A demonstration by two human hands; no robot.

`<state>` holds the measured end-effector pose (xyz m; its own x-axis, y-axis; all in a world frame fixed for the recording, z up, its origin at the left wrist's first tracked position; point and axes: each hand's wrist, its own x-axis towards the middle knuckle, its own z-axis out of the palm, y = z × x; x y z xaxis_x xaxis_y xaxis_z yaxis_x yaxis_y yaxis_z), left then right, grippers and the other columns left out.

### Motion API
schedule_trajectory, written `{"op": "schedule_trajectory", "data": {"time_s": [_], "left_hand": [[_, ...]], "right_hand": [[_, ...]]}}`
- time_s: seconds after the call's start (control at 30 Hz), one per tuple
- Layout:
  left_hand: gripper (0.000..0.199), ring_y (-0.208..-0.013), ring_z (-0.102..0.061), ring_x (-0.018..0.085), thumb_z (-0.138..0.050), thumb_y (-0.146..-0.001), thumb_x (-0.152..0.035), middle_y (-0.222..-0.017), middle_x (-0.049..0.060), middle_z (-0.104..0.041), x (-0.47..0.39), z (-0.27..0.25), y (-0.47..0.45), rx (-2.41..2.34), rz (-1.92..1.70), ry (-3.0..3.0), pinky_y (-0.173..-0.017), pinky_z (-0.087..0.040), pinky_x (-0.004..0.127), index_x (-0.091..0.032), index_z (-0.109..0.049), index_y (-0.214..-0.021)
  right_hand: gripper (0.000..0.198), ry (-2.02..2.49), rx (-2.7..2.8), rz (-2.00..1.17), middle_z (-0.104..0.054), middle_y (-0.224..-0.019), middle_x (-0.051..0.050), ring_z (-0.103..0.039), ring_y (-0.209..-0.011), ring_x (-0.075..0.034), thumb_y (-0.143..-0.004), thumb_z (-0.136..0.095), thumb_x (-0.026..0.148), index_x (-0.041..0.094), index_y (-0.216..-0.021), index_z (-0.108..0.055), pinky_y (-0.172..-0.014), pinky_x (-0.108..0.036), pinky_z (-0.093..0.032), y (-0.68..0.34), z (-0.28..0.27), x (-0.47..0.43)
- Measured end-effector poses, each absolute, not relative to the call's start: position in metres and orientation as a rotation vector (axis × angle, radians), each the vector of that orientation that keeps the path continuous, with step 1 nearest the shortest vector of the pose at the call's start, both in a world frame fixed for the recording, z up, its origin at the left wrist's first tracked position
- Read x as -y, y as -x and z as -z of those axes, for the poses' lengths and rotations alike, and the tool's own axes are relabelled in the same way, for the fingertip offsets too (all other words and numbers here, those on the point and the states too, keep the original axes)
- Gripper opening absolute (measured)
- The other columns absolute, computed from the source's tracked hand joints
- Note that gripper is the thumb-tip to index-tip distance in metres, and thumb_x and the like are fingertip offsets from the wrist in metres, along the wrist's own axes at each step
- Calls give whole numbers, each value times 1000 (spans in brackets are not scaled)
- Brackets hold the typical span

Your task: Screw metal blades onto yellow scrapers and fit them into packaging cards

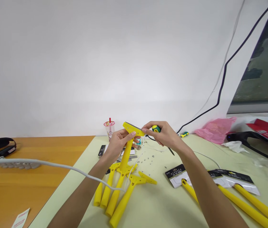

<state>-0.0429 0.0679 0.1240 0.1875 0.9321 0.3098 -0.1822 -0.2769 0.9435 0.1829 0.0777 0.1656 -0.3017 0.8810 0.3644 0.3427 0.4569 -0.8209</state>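
Note:
My left hand [117, 142] is closed around a yellow scraper [126, 155] just below its wide head, with the thumb on the head and the handle slanting down. A dark blade edge shows along the top of that head. At its right end, my right hand [164, 133] touches with thumb and fingertips. Tucked in the same hand is a screwdriver [156, 128] with a green and yellow handle; its dark shaft points down to the right. Below lie several yellow scraper handles [118, 202] and a loose yellow head piece [147, 178].
Small screws and nuts [150, 161] are scattered mid-table. A lidded cup [109, 129] stands at the back. Packaged long yellow handles [245, 205] lie on the right, near a pink bag [212, 130]. A white cable [76, 171] crosses in front of my left forearm.

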Motion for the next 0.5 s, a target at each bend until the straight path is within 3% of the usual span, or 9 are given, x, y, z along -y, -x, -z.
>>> {"op": "schedule_trajectory", "data": {"time_s": [0.23, 0.5], "left_hand": [[56, -80, -75, 20, -98, -75, -51, -100, 17, -83, -65, -128, 42, -796, -1317, -1382, -67, -66, 31, -9, -80, -108], [49, -74, -76, 20, -92, -84, -51, -106, 17, -84, -68, -126, 44, -791, -1280, -1443, -69, -68, 34, -11, -81, -110]], "right_hand": [[41, 1026, 1864, -807, -60, -61, 2, -41, -43, -9, -88, -82, 61, 21, -98, -82, -40, -27, -32, -182, -165, -79], [37, 1014, 1857, -805, -58, -57, 4, -40, -42, -9, -89, -82, 58, 22, -97, -81, -40, -27, -31, -180, -163, -79]]}}
